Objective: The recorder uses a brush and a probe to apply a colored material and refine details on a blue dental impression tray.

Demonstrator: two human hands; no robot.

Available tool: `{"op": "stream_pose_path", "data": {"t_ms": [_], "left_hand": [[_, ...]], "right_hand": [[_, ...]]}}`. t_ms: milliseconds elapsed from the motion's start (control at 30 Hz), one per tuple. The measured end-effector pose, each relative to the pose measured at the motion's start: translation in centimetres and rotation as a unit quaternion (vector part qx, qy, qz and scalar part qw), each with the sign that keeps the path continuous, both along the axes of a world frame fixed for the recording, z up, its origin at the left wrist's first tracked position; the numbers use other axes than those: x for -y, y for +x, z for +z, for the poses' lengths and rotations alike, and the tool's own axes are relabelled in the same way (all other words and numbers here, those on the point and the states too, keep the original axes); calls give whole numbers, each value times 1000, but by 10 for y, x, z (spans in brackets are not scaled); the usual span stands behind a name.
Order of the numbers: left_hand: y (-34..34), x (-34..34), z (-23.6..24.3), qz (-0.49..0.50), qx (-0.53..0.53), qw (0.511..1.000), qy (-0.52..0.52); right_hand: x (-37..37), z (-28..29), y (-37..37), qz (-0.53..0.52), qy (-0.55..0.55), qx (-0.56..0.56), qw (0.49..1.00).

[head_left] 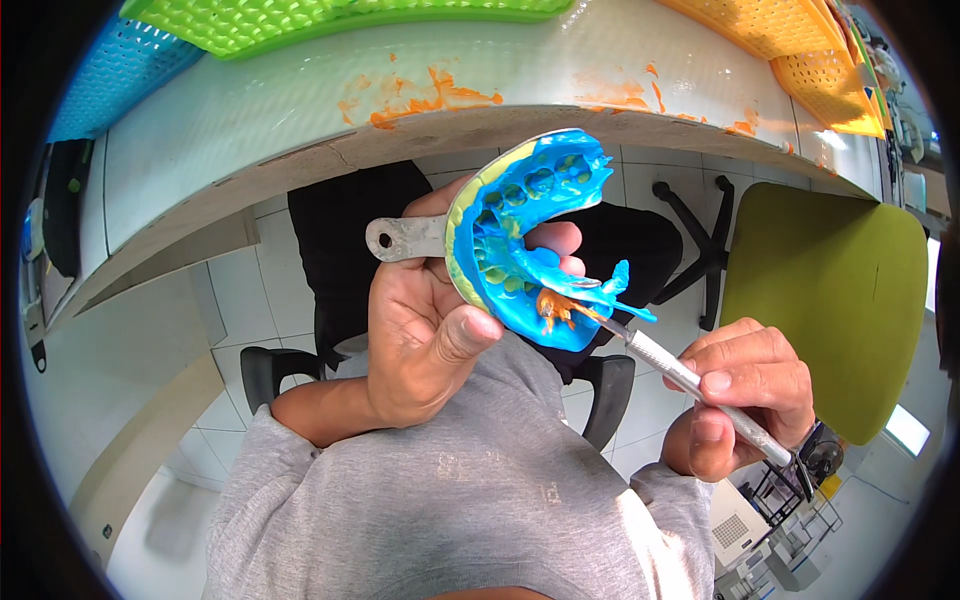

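Note:
My left hand [425, 330] is closed round a dental impression [520, 240], held up above my lap. It is a horseshoe of blue material with yellow-green beneath, set in a metal tray whose handle [405, 238] has a hole and points left. Tooth hollows show along the curve. An orange lump [556, 308] sits in the lower right part of the impression. Between the fingers and thumb of my right hand [750, 390] is a slim metal craft knife [690, 378]. Its tip reaches the orange lump; the blade's very end is hard to make out.
Ahead, a white bench [300, 105] curves across, with orange smears [430, 98] near its edge. On it stand a green basket [330, 20], a blue basket [125, 75] and orange-yellow baskets [825, 85]. An olive chair [830, 300] is at the right.

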State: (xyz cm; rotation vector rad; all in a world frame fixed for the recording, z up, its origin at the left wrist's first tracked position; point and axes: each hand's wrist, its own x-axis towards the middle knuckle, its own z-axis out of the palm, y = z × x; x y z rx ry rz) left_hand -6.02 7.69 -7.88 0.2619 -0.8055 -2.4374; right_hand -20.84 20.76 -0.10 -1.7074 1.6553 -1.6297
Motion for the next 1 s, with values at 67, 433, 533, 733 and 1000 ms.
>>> {"op": "stream_pose_path", "data": {"t_ms": [67,433,533,733,1000], "left_hand": [[0,0,-1,-5,-2,1000,-1],[-2,-1,-2,11,-8,999,-36],[-2,0,-3,13,-6,999,-38],[-2,-1,-1,10,8,999,-36],[-1,-2,-3,5,2,1000,-22]], "right_hand": [[1,2,1,-17,21,-19,999],[5,21,0,-24,66,-68,995],[6,32,-2,-16,107,-98,989],[7,37,-1,-16,131,-140,981],[5,34,0,5,116,-105,988]]}}
